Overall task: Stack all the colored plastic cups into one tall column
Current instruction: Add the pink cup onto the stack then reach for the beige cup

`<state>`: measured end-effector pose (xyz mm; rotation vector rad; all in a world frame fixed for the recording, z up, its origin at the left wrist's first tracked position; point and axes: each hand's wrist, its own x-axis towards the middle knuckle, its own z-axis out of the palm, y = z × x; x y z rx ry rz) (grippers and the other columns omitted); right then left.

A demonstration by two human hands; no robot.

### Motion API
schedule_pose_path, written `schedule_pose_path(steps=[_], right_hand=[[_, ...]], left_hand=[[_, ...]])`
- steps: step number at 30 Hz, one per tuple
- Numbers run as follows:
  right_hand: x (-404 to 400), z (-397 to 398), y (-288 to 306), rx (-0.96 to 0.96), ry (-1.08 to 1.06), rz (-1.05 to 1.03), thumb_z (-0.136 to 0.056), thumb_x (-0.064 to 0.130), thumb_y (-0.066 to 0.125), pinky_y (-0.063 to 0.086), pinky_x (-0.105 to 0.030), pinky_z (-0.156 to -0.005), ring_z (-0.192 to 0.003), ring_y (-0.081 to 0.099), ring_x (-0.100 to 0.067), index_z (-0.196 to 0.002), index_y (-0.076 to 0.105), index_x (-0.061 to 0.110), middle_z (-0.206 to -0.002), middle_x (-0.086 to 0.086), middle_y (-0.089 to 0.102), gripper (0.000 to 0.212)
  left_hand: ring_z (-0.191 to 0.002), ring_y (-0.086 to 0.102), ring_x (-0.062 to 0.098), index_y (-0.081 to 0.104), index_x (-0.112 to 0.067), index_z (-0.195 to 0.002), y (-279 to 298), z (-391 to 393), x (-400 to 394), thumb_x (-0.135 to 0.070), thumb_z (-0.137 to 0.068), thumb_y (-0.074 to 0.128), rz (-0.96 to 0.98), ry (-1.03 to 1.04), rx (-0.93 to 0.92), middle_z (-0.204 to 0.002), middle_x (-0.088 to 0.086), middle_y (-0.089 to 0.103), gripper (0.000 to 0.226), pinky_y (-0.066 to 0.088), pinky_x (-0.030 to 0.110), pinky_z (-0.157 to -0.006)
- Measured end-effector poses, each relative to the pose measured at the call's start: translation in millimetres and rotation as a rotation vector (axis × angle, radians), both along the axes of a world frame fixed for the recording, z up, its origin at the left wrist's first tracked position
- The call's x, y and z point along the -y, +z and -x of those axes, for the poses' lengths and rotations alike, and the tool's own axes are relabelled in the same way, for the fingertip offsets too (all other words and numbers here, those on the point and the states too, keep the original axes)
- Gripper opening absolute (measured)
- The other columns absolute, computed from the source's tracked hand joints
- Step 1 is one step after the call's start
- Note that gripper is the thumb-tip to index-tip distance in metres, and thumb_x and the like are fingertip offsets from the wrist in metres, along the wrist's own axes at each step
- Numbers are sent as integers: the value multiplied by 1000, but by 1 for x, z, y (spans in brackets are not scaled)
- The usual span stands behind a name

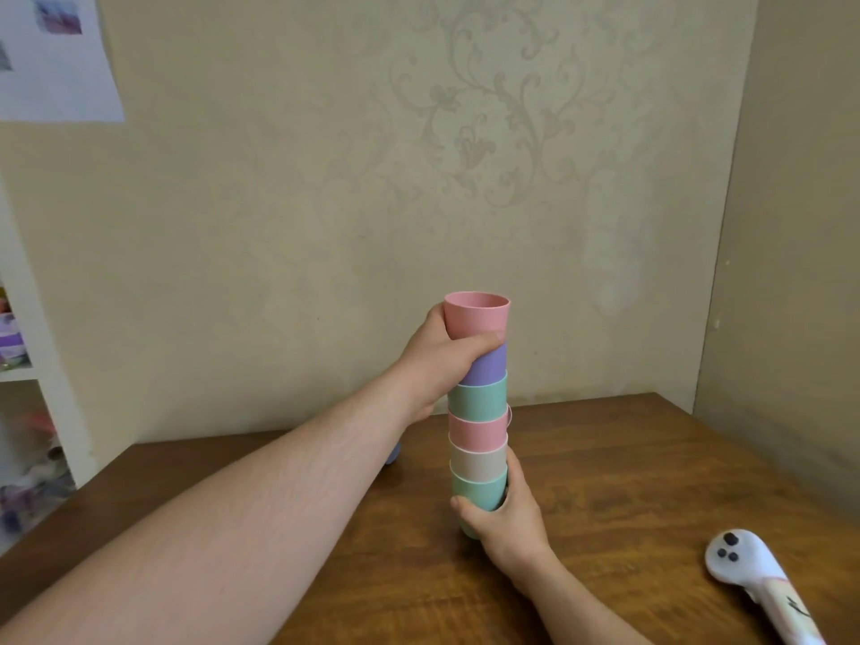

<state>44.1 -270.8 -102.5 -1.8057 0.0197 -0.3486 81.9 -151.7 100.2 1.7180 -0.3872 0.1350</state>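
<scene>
The stack (478, 412) of cups stands on the table (628, 481), near the wall behind it. It has six cups that show: a pink one on top, then purple, green, pink, cream and green at the bottom.

The left hand (437, 360) is wrapped around the top of the stack, squeezing the top cup (475, 315) and the purple one under it. The right hand (505, 514) is curled around the bottom of the stack, with its thumb across the lowest green cup.

It looks like the top cup is being pushed down into place while the bottom is kept steady. The stack seems almost done.

Left of the stack, behind the left arm, a bit of something purple-blue (393, 453) peeks out. It may be one more cup, but I cannot tell. If it is, the next move is to let go gently, so the stack does not wobble, pick that cup up and set it straight on top.

A white toy-like thing (763, 584) lies well to the right of the stack.
</scene>
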Motion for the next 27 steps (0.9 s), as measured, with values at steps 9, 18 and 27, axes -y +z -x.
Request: schedule_pose_path(steps=[9, 18, 27], right_hand=[[-3, 0, 0, 7, 1, 40, -76, 31, 94, 49, -21, -94, -112, 59, 6, -134, 33, 62, -123, 37, 53, 90], [-8, 1, 3, -16, 29, 115, -77, 35, 94, 46, -8, -76, -105, 59, 10, -134, 30, 61, -118, 38, 54, 90], [-31, -12, 6, -25, 95, 181, -74, 46, 94, 51, -13, -83, -109, 64, 3, -145, 36, 51, -124, 30, 62, 92]], left_hand=[[-117, 70, 14, 31, -24, -155, -18, -2, -6, -39, -100, 76, 16, -110, 5, -130, -5, 68, 73, 59, 30, -90], [-94, 75, -6, 45, -34, -142, -32, -1, -16, -31, -94, 84, 102, -60, 82, -122, -14, 71, 62, 61, 16, -78], [-113, 75, 1, 41, -41, -150, -110, 4, -58, -18, -80, 96, -85, -35, -18, -128, -16, 76, 92, 63, 28, -97]])
